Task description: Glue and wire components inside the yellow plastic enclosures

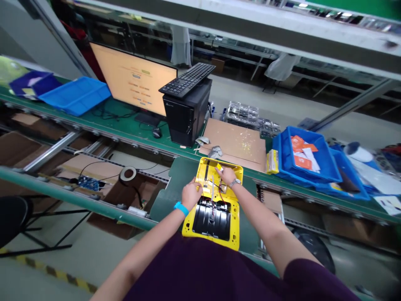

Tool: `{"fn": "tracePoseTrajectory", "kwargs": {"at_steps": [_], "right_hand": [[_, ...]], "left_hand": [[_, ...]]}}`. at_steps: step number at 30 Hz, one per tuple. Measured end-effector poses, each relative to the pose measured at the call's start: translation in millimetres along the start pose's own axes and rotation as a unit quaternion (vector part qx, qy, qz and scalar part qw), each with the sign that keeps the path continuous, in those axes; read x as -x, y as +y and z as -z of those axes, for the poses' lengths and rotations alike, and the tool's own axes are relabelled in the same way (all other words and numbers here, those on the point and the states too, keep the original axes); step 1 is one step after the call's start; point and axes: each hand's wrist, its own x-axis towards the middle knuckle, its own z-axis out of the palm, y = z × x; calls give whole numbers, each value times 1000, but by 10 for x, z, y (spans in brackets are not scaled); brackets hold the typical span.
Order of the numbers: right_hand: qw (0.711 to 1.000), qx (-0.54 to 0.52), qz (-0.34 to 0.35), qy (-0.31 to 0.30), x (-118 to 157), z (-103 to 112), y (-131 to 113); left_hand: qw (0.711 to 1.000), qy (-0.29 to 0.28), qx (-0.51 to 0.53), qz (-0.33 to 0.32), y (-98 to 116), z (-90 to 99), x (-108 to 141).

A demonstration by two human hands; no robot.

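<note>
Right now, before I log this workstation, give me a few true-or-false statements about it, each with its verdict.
The left hand wears a blue wristband. True.
The right hand is on the yellow housing. True.
The keyboard lies directly on the green bench. False: the keyboard rests on top of the computer tower.
The monitor's screen is dark. False: the monitor is lit orange.
The blue tray at the right holds orange cards. True.
</note>
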Motion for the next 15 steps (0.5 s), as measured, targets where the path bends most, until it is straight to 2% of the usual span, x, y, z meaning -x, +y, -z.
{"fn": "tracePoseTrajectory", "kwargs": {"at_steps": [15], "right_hand": [[998, 50, 15, -28, -132, -87, 90]], "left_hand": [[1000, -13, 3, 17, -20, 26, 37]]}}
